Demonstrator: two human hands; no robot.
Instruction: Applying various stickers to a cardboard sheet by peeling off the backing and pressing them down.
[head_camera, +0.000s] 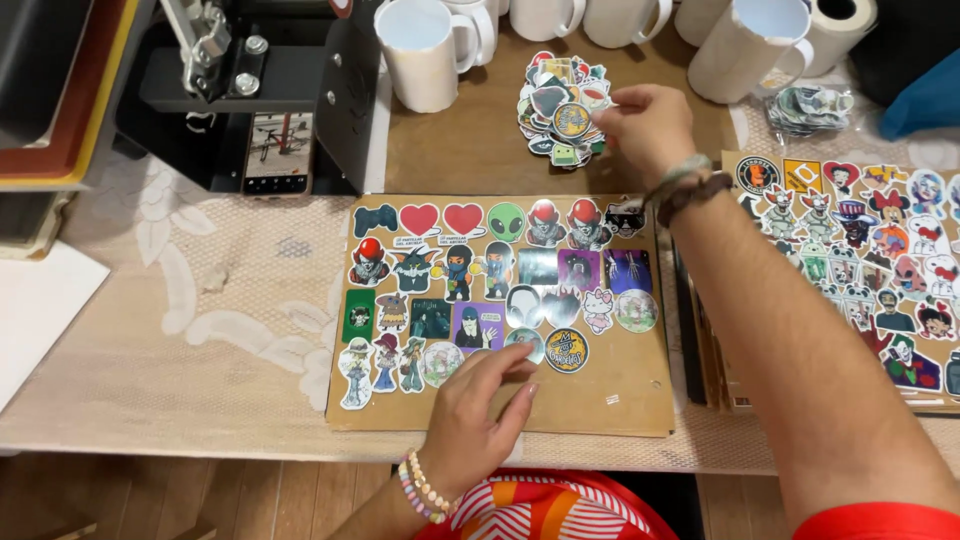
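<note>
Resting on the lower edge of a brown board (620, 395), the left hand (478, 415) lies flat with its fingers spread and loose, holding nothing; its fingertips (520, 358) touch a round pale sticker (527, 342) in the bottom row, just beside a round yellow-and-black sticker (567, 350). A beaded bracelet (425, 490) circles that wrist. The board lies on the desk (200, 330), which is covered by a beige lace-patterned cloth, and it carries rows of stickers laid side by side: two red hearts (441, 219), a green alien head (507, 221), a white cartoon cat (598, 309) and many small figures.

The right hand (645, 125) is stretched out beyond the board to a loose pile of stickers (560, 110) on the bare wood behind it. Its fingertips pinch at the pile's right edge; which sticker they grip cannot be told. Dark and pale bands (690, 185) sit on that wrist.

White mugs (425, 50) stand in a line along the back, near the pile. A black press machine (270, 90) stands at the back left. To the right, well apart from the left hand, a second board (860, 240) is filled with cartoon stickers.
</note>
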